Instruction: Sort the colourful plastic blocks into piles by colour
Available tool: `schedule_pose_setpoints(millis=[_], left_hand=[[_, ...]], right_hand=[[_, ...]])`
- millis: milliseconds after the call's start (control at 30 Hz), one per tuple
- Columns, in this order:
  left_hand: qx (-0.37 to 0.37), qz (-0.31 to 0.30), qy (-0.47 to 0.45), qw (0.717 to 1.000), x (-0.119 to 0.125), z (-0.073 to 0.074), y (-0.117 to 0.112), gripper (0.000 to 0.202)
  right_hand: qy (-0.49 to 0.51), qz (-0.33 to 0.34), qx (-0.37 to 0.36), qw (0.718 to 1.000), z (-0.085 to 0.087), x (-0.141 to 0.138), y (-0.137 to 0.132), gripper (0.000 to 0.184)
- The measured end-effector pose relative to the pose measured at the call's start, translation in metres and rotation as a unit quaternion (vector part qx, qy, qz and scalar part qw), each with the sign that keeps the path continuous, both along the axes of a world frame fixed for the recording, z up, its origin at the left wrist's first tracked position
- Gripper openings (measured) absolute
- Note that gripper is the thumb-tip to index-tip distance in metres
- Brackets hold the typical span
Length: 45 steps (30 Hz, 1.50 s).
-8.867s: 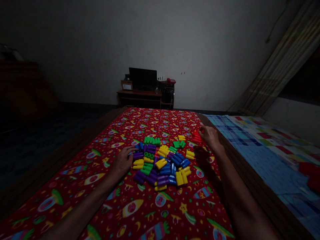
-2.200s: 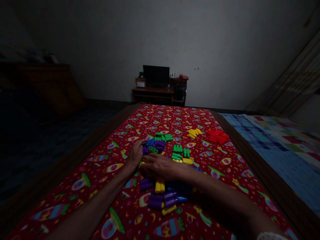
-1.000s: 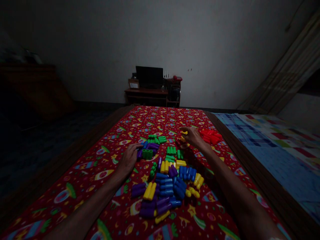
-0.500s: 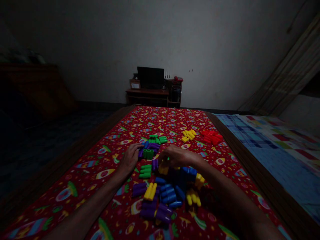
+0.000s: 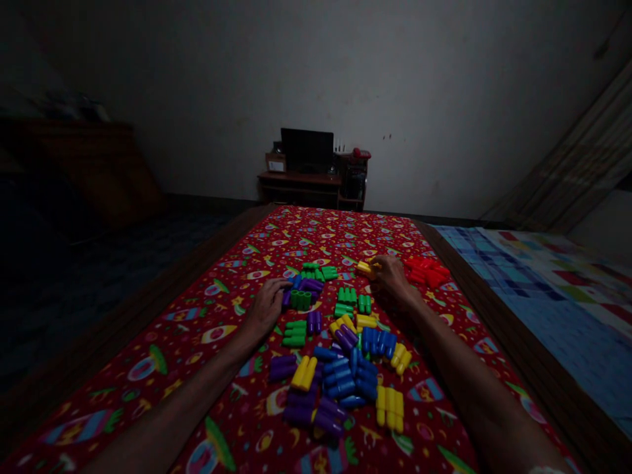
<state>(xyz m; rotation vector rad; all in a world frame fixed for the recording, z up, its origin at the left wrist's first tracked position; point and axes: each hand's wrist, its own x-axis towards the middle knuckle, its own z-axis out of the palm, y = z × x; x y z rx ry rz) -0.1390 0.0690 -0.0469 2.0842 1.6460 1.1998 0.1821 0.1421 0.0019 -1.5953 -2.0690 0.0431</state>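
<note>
Coloured plastic blocks lie in a loose heap [image 5: 340, 368] on a red patterned cloth [image 5: 207, 395]: purple, blue, yellow and green pieces. My left hand [image 5: 266, 306] rests flat on the cloth, its fingertips touching purple and green blocks [image 5: 302, 294]. My right hand [image 5: 390, 280] reaches farther out, fingers curled round a yellow block [image 5: 364, 267] over the yellow group. A cluster of red blocks [image 5: 425, 271] sits just right of that hand. Green blocks [image 5: 320, 271] lie beyond the left hand.
The cloth covers a long wooden-edged surface [image 5: 513, 355]. A blue checked mat [image 5: 543, 289] lies to the right. A low desk with a dark screen [image 5: 309, 164] stands at the far wall. The room is dim; dark furniture stands at left.
My right hand has left the middle of the heap and moved out to the far right, now over the yellow group with a yellow block. The left hand has stayed put.
</note>
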Motion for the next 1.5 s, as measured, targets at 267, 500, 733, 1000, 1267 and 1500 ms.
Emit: schedule_pose_setpoints(millis=[267, 500, 733, 1000, 1267, 1500], left_hand=[[0.003, -0.002, 0.003, 1.000, 0.000, 0.000, 0.001, 0.037], [-0.004, 0.000, 0.020, 1.000, 0.001, 0.003, 0.001, 0.036], [0.004, 0.003, 0.022, 1.000, 0.001, 0.003, 0.002, 0.036], [0.014, 0.009, 0.017, 1.000, 0.000, 0.000, 0.005, 0.034], [0.016, 0.005, 0.019, 1.000, -0.001, -0.002, 0.005, 0.034], [0.026, 0.003, 0.018, 0.999, -0.002, -0.005, 0.008, 0.033]], right_hand=[[-0.126, 0.176, -0.135, 0.967, 0.055, -0.026, -0.035, 0.021], [-0.301, 0.253, -0.209, 0.896, 0.062, -0.078, -0.090, 0.037], [-0.306, 0.270, -0.193, 0.892, 0.058, -0.085, -0.102, 0.023], [-0.291, 0.325, -0.221, 0.872, 0.052, -0.085, -0.091, 0.021], [-0.247, 0.355, -0.212, 0.876, 0.058, -0.078, -0.086, 0.021], [0.045, 0.108, -0.053, 0.992, 0.042, -0.035, -0.029, 0.022]])
